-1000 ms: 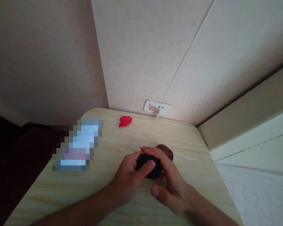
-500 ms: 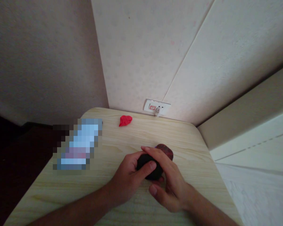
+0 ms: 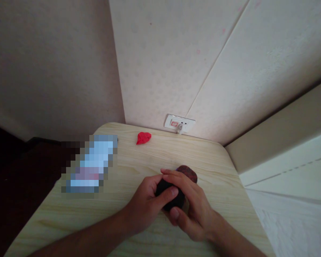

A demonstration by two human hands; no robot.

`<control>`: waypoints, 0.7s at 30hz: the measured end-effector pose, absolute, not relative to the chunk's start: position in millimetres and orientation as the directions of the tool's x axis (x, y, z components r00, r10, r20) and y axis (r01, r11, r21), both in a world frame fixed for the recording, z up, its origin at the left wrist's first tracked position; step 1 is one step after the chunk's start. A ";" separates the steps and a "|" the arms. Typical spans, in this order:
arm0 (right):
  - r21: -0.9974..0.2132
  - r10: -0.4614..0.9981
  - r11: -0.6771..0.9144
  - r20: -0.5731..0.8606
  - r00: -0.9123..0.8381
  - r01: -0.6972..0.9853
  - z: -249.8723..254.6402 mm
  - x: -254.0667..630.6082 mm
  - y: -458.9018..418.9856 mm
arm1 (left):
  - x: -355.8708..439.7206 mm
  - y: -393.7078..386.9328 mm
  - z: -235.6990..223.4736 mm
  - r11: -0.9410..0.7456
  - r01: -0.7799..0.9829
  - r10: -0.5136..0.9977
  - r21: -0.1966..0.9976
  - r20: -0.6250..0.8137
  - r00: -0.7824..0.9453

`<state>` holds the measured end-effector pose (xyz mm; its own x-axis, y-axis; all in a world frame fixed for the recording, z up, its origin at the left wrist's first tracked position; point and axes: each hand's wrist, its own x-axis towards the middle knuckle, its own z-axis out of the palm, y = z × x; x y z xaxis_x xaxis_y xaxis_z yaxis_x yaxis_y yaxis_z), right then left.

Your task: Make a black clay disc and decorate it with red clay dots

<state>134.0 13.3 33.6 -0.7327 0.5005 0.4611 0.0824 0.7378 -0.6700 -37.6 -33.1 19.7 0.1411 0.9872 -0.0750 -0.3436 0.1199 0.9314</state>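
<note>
Both my hands together, closed around a matte black, rounded lump (image 3: 162, 186) over the near middle of the table, right of centre. Left hand (image 3: 147, 201) cups its left side, thumb laid across the top and pointing right and away from me. Right hand (image 3: 194, 201) curls its fingers over the far right side, fingertips meeting the left hand; right thumb at the near side.

Lie of the lump: exposed part slants from far left to near right, slightly longer that way. Ends under my fingers, so true long axis cannot be told. Whether its underside touches wood, also hidden.

A dark red-and-black mottled, rounded object (image 3: 188, 172) sits just beyond my right fingers, partly covered by them. Room that side is tight.

Pale wood-grain table (image 3: 214, 160): rounded far corners, far edge along the wall (image 3: 155, 78). Wood surface shows between the lump and a small, bright red crumpled piece (image 3: 143, 137) near that edge. Broad strip of wood on the left, as far as a pixelated bluish slab (image 3: 93, 164). Right edge slants toward me beyond my right forearm.
</note>
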 end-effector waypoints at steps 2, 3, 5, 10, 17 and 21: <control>-0.706 0.533 0.704 0.457 -0.712 0.074 34.6 134.1 12.5 | -37.4 -32.7 21.6 0.137 -0.369 0.981 0.919 -0.075 0.177; -0.730 0.555 0.679 0.447 -0.701 0.073 35.0 134.2 11.9 | -37.3 -32.3 22.8 0.146 -0.391 0.977 0.909 -0.070 0.202; -0.778 0.596 0.624 0.418 -0.686 0.068 35.8 134.6 10.7 | -37.3 -31.6 25.3 0.164 -0.438 0.967 0.884 -0.057 0.246; -0.830 0.618 0.557 0.385 -0.686 0.036 35.8 135.3 9.9 | -37.9 -31.0 26.7 0.160 -0.440 0.968 0.884 -0.054 0.244; -0.754 0.619 0.644 0.418 -0.665 0.126 28.9 136.6 9.8 | -37.9 -28.4 27.2 0.169 -0.459 0.965 0.872 -0.052 0.258; -0.741 0.647 0.653 0.440 -0.623 0.155 23.9 137.4 8.1 | -37.1 -27.1 24.8 0.194 -0.488 0.970 0.851 -0.092 0.225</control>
